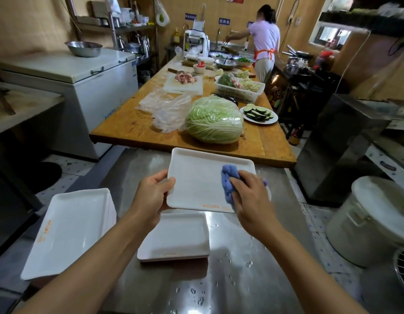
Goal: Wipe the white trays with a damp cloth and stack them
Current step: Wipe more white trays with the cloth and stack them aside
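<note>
Both our forearms reach forward over the wet steel table (241,279). Our left hand (151,196) grips the white rectangular plastic tray's (196,184) left edge, thumb on top, holding it tilted above a low tray stack (173,239). Our right hand's (250,200) curled fingers press a bunched blue cloth (228,184) onto its right side.

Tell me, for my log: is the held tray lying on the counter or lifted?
Lifted: the left hand grips the tray above the steel counter.
</note>
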Action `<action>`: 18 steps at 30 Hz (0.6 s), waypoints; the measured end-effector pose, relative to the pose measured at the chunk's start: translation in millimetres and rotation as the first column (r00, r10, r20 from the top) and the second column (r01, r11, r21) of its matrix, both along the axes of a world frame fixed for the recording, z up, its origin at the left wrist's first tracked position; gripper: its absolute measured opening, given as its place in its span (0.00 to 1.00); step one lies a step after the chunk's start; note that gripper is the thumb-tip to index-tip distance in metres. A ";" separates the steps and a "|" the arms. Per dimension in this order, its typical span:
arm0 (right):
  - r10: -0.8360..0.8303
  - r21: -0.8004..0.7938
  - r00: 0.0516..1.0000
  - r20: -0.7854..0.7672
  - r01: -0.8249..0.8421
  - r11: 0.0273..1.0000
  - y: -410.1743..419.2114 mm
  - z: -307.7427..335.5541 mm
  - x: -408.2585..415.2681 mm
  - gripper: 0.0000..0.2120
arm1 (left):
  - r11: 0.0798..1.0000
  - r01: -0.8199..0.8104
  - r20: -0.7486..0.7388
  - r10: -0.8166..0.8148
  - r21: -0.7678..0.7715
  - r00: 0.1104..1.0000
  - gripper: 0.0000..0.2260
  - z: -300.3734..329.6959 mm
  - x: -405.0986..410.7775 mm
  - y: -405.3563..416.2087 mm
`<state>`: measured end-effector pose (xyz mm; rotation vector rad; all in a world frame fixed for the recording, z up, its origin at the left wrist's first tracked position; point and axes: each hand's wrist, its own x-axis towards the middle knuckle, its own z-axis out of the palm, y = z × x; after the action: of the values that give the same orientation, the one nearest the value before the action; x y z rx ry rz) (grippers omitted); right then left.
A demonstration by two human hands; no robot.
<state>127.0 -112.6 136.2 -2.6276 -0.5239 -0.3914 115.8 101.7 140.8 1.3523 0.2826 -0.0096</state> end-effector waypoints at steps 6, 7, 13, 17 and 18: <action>0.140 -0.033 0.985 0.102 -0.137 0.990 51.6 17.7 0.1 0.19 | 0.996 0.069 0.063 -0.072 0.055 0.995 0.12 2.0 -0.4 -14.9; 0.139 -0.069 0.983 0.116 -0.132 0.989 56.9 19.7 3.8 0.20 | 0.996 0.068 0.071 -0.072 0.061 0.995 0.13 2.3 -1.0 -15.9; 0.012 -0.229 0.982 0.189 0.032 0.973 39.5 18.6 19.1 0.21 | 0.996 0.027 0.075 -0.033 0.081 0.997 0.15 5.1 -4.7 -8.7; -0.190 -0.221 0.972 0.139 0.218 0.951 -5.5 10.8 26.6 0.19 | 1.000 -0.022 0.058 0.022 0.002 0.998 0.15 9.0 -3.2 1.4; -0.221 -0.232 0.967 0.127 0.246 0.941 -12.9 10.1 27.8 0.19 | 1.000 -0.024 0.059 0.024 -0.002 0.998 0.15 9.9 -2.7 2.5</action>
<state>154.8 -125.5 146.3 -2.9352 -0.3063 -0.5670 113.1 104.2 150.6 1.3451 0.2491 0.0501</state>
